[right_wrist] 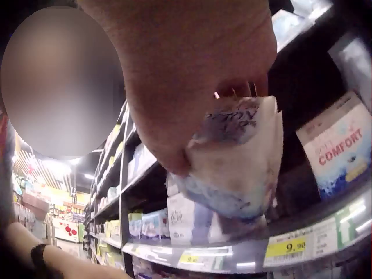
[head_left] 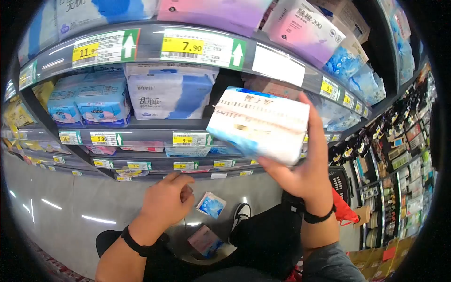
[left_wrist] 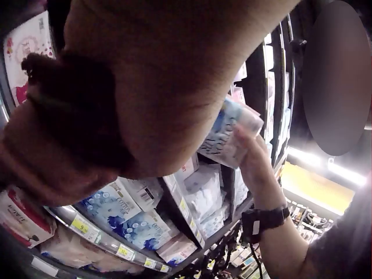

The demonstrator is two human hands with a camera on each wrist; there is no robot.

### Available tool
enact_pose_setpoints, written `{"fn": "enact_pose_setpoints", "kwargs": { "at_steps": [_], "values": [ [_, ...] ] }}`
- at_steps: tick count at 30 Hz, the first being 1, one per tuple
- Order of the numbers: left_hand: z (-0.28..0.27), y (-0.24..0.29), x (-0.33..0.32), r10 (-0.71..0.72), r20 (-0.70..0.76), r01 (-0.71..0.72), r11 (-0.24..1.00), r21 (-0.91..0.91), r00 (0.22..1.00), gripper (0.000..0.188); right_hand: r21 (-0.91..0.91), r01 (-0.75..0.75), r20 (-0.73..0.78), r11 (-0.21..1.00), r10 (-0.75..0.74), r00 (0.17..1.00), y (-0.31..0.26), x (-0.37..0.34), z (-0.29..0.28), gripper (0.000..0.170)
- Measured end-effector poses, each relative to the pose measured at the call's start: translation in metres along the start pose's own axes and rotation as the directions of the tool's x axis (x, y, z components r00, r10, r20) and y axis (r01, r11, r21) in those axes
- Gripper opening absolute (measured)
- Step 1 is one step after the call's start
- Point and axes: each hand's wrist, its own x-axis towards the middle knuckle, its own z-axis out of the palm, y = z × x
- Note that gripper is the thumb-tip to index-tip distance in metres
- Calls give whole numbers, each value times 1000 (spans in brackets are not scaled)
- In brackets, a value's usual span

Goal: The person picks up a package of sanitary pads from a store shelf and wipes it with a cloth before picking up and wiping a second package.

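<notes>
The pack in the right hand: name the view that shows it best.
The head view: the pack shows large and nearly whole there, with the right hand gripping its side. The left wrist view shows it smaller and partly covered; the right wrist view is close, but the hand hides part.

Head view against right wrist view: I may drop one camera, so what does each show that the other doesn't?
Only the head view shows a shoe and the 7.90 price tag. Only the right wrist view shows ceiling lights and the word COMFORT on a shelved pack. Both show the right hand gripping the white-and-blue pack before the shelves.
</notes>
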Motion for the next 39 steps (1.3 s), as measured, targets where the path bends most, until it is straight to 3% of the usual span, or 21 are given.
{"fn": "enact_pose_setpoints", "kwargs": {
  "at_steps": [2, 4, 6, 8, 14, 21, 25, 30, 34, 38, 39],
  "values": [
    [0, 4, 2, 12, -18, -14, 993, -114, 1000, 32, 261, -219, 139, 940, 188, 972, -9, -8, -16, 101],
    [0, 11, 4, 24, -18, -26, 988, -149, 1000, 33, 544, -461, 297, 701, 353, 887, -13, -12, -21, 94],
    [-3, 19, 6, 37, -17, -39, 994, -104, 999, 34, 569, -600, 457, 563, 391, 799, -10, -16, -23, 74],
    [1, 19, 7, 66, -37, -71, 988, -139, 997, 34, 468, -719, 559, 514, 458, 691, -11, -15, -24, 67],
    [4, 18, 5, 132, -66, -140, 979, -146, 989, 29, 386, -796, 678, 465, 443, 587, -6, -11, -11, 67],
    [3, 10, 2, 224, -66, -229, 970, -76, 972, 26, 332, -799, 704, 501, 432, 563, -6, -10, 4, 67],
    [3, 5, 0, 253, -116, -253, 967, 11, 961, 25, 258, -645, 646, 719, 368, 669, 2, -17, 14, 77],
    [-2, 1, -2, 229, 16, -230, 968, 100, 973, 22, 222, -576, 564, 786, 379, 734, 1, -36, 27, 86],
    [-4, -2, -3, 195, 104, -207, 971, 121, 975, 26, 200, -604, 573, 771, 408, 711, -4, -45, 35, 90],
    [-6, -2, -3, 108, 219, -150, 972, 183, 970, 28, 143, -524, 571, 839, 362, 736, -3, -52, 39, 92],
    [-4, -1, -2, 97, 264, -153, 967, 202, 960, 28, 116, -551, 592, 826, 388, 706, -3, -53, 39, 93]
  ]
}}
